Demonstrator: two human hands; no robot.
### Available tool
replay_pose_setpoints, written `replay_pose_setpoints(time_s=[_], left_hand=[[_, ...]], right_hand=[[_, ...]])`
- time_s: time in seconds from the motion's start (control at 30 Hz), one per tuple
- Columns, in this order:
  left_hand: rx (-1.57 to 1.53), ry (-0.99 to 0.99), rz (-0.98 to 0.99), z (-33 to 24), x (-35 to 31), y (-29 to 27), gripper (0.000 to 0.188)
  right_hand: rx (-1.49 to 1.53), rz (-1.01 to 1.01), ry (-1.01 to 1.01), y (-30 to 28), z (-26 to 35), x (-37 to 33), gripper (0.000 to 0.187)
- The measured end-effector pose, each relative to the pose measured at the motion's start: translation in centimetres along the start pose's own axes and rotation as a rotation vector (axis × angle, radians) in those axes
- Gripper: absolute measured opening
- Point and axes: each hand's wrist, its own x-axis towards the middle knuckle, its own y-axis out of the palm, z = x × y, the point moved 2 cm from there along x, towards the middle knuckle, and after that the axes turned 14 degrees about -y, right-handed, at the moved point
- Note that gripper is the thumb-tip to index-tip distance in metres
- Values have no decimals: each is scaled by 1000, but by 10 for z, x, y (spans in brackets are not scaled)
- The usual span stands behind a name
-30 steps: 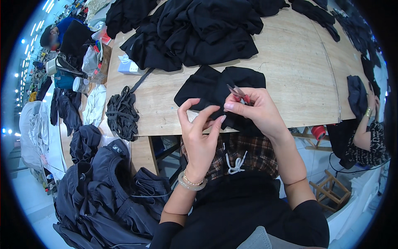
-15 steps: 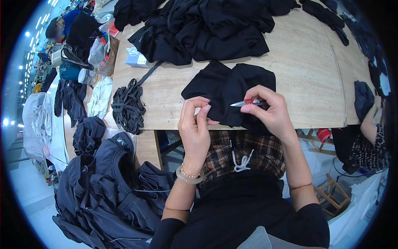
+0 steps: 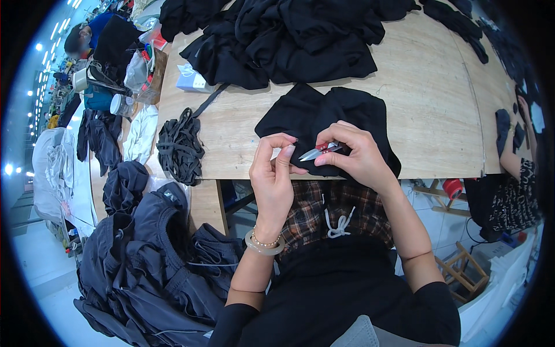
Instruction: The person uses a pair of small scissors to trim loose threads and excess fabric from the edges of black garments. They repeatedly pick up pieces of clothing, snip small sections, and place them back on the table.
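A pair of red-handled thread snips (image 3: 325,148) is in my right hand (image 3: 359,155), its silver blades slightly apart and pointing left toward my other hand. My left hand (image 3: 273,168) is closed in a pinch, thumb against forefinger, just beside the blade tips; what sits between those fingers is too small to make out. Beneath both hands a black garment (image 3: 341,110) lies spread on the wooden table (image 3: 428,115), part of it reaching the front edge. Its lower part is partly hidden by my hands.
Black garments (image 3: 300,46) are heaped at the table's far side, near a tissue box (image 3: 192,81). A bundle of dark straps (image 3: 180,147) lies to the left. Dark grey garments (image 3: 150,260) are piled at lower left. A co-worker's arm (image 3: 510,150) is at far right.
My right hand has moved left with the snips, bringing the blades close to my left fingertips. The blades now show apart. My left hand has stayed nearly in place.
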Motion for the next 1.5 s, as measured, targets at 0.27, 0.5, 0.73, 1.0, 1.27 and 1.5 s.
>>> replay_pose_setpoints(time_s=[0.27,0.5,0.73,1.0,1.27,1.5], left_hand=[[-143,-59,30,5,3,-3,15],[-110,-54,68,14,1,-9,43],[3,44,7,15,-1,-2,55],[155,165,-5,7,-7,3,55],[205,215,-6,8,-9,3,53],[149,189,-28,7,-10,5,55]], right_hand=[[216,-193,142,-1,-5,-9,19],[650,-295,487,9,11,-37,23],[606,-258,553,30,22,-41,22],[580,-268,559,33,23,-30,22],[587,-270,569,35,23,-29,22],[643,-338,492,36,23,-28,22]])
